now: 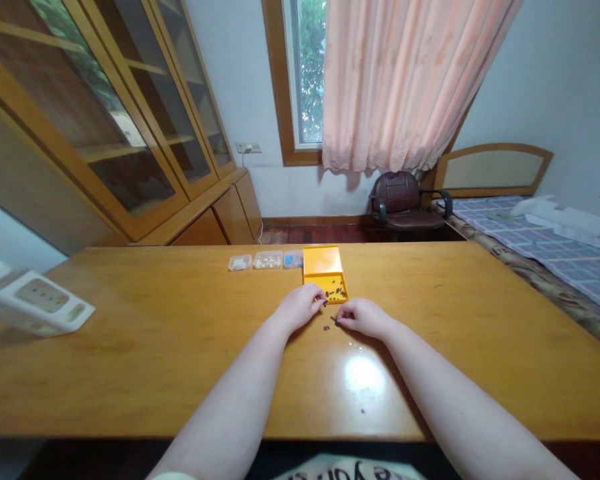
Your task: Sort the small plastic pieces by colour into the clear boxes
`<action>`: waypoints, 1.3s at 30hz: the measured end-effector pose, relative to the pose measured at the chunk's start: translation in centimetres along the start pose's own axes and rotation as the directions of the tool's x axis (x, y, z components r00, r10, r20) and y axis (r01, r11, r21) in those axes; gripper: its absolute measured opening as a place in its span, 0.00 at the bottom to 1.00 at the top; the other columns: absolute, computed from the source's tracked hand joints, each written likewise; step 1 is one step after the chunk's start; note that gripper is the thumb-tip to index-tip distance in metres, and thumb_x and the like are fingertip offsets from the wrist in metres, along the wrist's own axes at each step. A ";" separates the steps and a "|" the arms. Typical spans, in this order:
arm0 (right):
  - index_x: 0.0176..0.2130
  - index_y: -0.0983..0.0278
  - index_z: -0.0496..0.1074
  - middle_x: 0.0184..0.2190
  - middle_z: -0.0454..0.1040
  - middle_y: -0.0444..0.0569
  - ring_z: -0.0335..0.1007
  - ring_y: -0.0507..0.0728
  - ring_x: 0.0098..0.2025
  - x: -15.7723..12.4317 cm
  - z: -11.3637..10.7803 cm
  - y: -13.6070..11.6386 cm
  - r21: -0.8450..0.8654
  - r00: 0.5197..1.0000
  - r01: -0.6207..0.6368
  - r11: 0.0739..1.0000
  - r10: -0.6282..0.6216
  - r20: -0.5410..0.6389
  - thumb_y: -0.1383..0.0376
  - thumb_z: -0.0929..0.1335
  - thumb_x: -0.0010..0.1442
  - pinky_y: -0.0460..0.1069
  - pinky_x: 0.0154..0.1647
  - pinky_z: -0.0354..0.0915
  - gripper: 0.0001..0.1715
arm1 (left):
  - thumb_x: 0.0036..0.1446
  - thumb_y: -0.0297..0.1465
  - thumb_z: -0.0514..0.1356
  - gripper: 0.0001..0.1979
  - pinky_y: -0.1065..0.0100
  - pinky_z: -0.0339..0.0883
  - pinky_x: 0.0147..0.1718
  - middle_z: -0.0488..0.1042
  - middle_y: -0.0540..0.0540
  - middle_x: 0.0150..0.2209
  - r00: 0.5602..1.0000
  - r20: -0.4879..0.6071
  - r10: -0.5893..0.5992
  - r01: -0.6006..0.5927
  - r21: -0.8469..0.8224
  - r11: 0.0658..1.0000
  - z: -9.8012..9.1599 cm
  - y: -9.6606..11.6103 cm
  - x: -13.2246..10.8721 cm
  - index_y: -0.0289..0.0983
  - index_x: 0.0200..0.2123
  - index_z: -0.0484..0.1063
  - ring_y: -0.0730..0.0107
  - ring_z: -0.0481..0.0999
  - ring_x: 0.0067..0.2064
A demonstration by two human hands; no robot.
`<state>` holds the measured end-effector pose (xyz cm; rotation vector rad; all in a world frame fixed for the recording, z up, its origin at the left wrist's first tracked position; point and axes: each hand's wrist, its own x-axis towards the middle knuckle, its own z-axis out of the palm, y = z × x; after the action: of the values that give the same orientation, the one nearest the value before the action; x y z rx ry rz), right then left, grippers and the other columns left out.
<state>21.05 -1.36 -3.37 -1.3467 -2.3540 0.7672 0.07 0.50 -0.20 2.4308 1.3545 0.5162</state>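
Yellow box, lid open, lay on the table, far middle, small dark pieces inside. Left hand, at its near edge, pinched one piece; right hand, nearer and rightward, pinched a second piece.

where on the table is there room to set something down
The table has wide bare patches between the white container and the left arm, and right of the right arm. It's crowded around the yellow case: left hand, right hand, dark pieces and clear boxes.
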 end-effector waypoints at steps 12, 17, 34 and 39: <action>0.29 0.62 0.76 0.25 0.75 0.44 0.66 0.51 0.25 -0.1 -0.1 -0.1 0.052 0.999 -0.008 0.999 0.010 -0.037 0.62 0.67 0.54 0.44 0.27 0.56 0.08 | 0.55 0.30 0.57 0.06 0.69 0.65 0.40 0.73 0.49 0.39 0.993 0.099 0.069 -0.076 0.062 0.995 0.0 0.0 -0.2 0.40 0.36 0.73 0.68 0.73 0.40; 0.30 0.63 0.76 0.23 0.72 0.45 0.64 0.51 0.26 0.3 0.0 -0.1 0.047 0.959 -0.031 0.998 0.043 -0.279 0.61 0.65 0.55 0.45 0.28 0.56 0.11 | 0.56 0.31 0.56 0.09 0.70 0.66 0.40 0.73 0.48 0.40 0.970 0.213 0.115 -0.134 0.079 0.988 0.5 0.8 -0.3 0.43 0.39 0.73 0.67 0.73 0.40; 0.31 0.64 0.76 0.23 0.73 0.44 0.63 0.51 0.25 0.0 0.0 -0.2 0.076 0.977 -0.023 0.997 0.038 -0.210 0.60 0.64 0.57 0.45 0.26 0.56 0.13 | 0.58 0.31 0.54 0.07 0.69 0.65 0.40 0.74 0.47 0.39 0.997 0.009 0.071 -0.071 0.032 0.997 0.9 0.6 0.0 0.39 0.37 0.71 0.68 0.73 0.40; 0.36 0.60 0.78 0.29 0.77 0.45 0.68 0.52 0.28 -0.4 0.6 -1.2 0.069 0.998 0.066 0.995 -0.065 -0.026 0.63 0.67 0.54 0.45 0.30 0.60 0.11 | 0.56 0.31 0.55 0.09 0.68 0.65 0.41 0.73 0.46 0.43 0.998 -0.050 -0.038 0.041 0.056 0.998 0.2 0.3 0.0 0.39 0.41 0.71 0.66 0.73 0.42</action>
<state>20.08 -2.34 -3.14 -1.2374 -2.3182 0.8016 0.37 0.36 -0.27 2.4458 1.4533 0.5376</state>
